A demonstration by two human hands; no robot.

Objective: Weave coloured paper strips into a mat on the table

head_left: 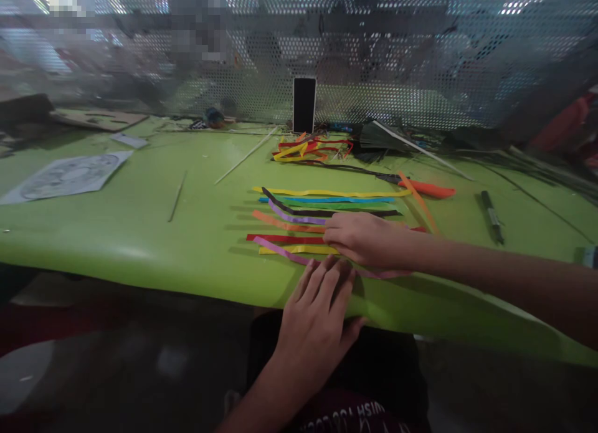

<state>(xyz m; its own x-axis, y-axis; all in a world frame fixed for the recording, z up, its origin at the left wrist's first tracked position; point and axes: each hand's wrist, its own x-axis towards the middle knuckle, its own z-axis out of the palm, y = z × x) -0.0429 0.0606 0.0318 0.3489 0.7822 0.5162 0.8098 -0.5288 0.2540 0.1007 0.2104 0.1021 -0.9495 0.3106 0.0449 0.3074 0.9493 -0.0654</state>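
- Right hand (357, 238): palm down over the lower strips, fingers bent and close together; grip looks mostly closed, cannot tell if it pinches a strip or just presses.
- Left hand (320, 302): at worktop's near edge, fingers fairly straight, slightly spread, thumb out; grip loose, fingertips by the pink strip (280, 248), contact unclear.
- Strips: on the worktop (196, 246) in front of the person, long axes running left-right, roughly parallel to the near edge.
- Look: narrow, flat, thin, plain colours. Far to near at left: yellow, blue, green, dark, purple, orange, red, then pink and a second yellow.
- Dark strip (346, 213), purple strip (289, 217) and pink strip: left ends bend up toward the far side; others straighter.
- Loose orange strip (420, 205): slanted, crossing the orange-handled tool (427, 189).
- Marker (492, 218): right of strips, pointing mostly near-far.
- Strip heap (311, 149): tangled, red, yellow, orange, beyond the row.
- Phone (304, 104): upright behind heap, against perforated screen (261, 65).
- Printed sheet (70, 176): far left.
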